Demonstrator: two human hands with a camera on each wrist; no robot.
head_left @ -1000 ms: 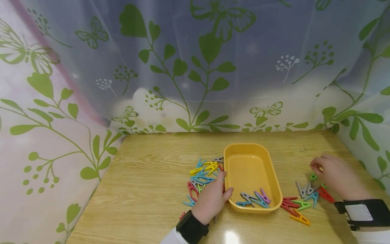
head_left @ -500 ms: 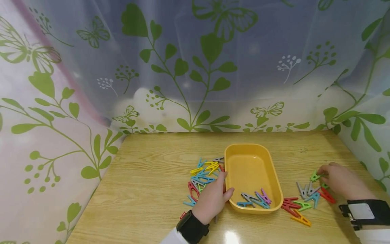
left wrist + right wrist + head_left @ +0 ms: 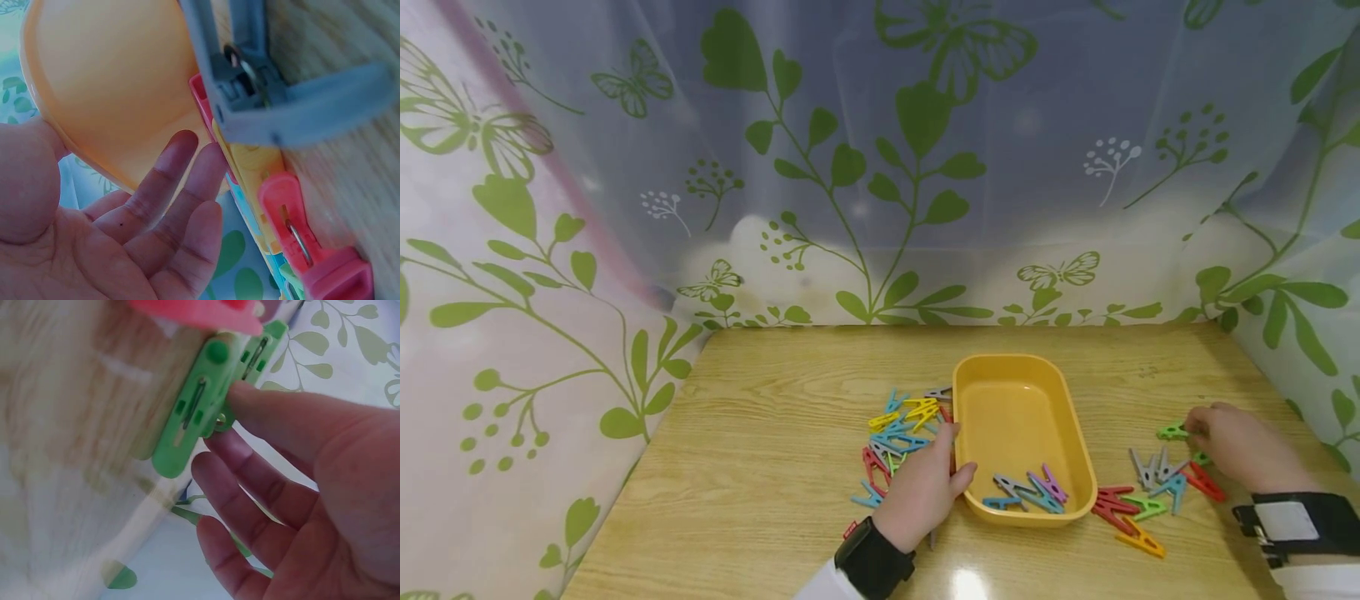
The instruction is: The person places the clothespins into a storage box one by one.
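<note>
A yellow plastic tub point(image 3: 1015, 417) holds several clothespins at its near end, among them a purple clothespin point(image 3: 1051, 487). My left hand point(image 3: 921, 487) grips the tub's left wall, thumb over the rim and fingers along the outside. Out to the right, my right hand point(image 3: 1243, 446) pinches a green clothespin point(image 3: 1172, 432) between thumb and index finger, low over the table. In the right wrist view its other fingers point(image 3: 222, 481) are loosely bent, and a second green clothespin point(image 3: 190, 415) lies nearer the camera, partly covering the pinched one.
Left of the tub lies a pile of clothespins, with a yellow clothespin point(image 3: 883, 421) at its edge. On the right are red clothespins point(image 3: 1112, 504), an orange clothespin point(image 3: 1141, 540) and grey ones point(image 3: 1144, 468). A patterned curtain point(image 3: 865, 167) borders the wooden table point(image 3: 760, 467).
My right hand has come down and right to the green clothespin and pinched it. The clothespin has since turned to point left. My left hand stays on the tub.
</note>
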